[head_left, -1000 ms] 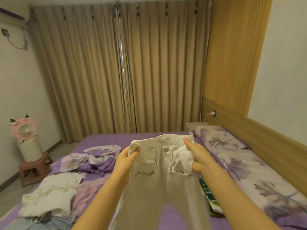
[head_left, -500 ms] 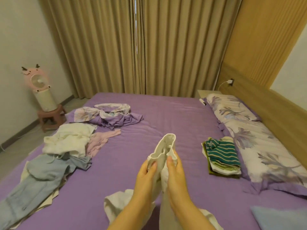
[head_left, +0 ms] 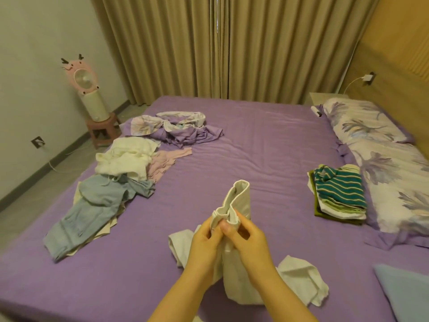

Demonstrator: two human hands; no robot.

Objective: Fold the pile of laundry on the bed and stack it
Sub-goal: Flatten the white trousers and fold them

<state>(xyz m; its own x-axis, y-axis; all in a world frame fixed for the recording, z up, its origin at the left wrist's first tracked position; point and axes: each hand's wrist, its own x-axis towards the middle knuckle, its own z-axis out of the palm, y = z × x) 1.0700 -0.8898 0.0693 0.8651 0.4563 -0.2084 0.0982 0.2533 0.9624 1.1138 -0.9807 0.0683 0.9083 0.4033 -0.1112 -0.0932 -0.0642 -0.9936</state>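
The white trousers (head_left: 240, 201), spread wide a second ago, are now doubled at the waistband, left hand (head_left: 205, 240) and right hand (head_left: 249, 239) both pinching them above the purple bed (head_left: 267, 147). Unfolded laundry (head_left: 111, 182) lies left, a folded stack (head_left: 339, 194) beside the floral pillow (head_left: 380, 154), tan curtains (head_left: 220, 47) behind.

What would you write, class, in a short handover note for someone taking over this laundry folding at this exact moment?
Left hand and right hand: both pinch the waistband of the white cotton trousers, halved lengthwise; their legs trail on the purple bed sheet.
Done: a folded stack topped by a teal striped knit sits beside the floral pillow.
Left: finish folding the trousers and stack them, then fold the pale blue jeans, the cream garments and the pink top heaped on the left. The crumpled floral bedding lies beyond them.
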